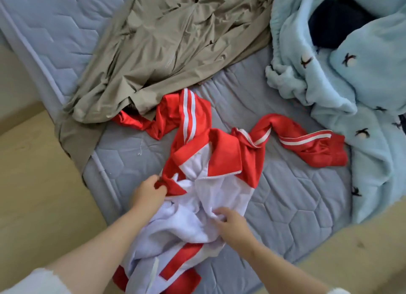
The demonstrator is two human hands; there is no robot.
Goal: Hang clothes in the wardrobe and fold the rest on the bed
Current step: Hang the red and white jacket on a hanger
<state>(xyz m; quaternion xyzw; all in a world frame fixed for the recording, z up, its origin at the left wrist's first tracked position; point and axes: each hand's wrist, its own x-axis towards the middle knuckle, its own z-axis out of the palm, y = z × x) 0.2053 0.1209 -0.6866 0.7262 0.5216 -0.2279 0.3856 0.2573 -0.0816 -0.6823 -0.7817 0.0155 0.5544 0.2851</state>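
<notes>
Pale wooden floor (33,183) borders the bed (296,194) on the left. The left grip (151,191) pinches a red fold of the red-and-white jacket (219,157). The jacket lies crumpled on the quilted mattress, its long axis running from the near edge away from the person and one sleeve trailing right. The right grip (232,224) bunches its white panel. A khaki garment (175,41) lies beyond and a blue fleece (362,85) at the right.

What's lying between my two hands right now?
Head view: bunched white fabric of the red-and-white jacket, which the left hand and right hand both grip.
</notes>
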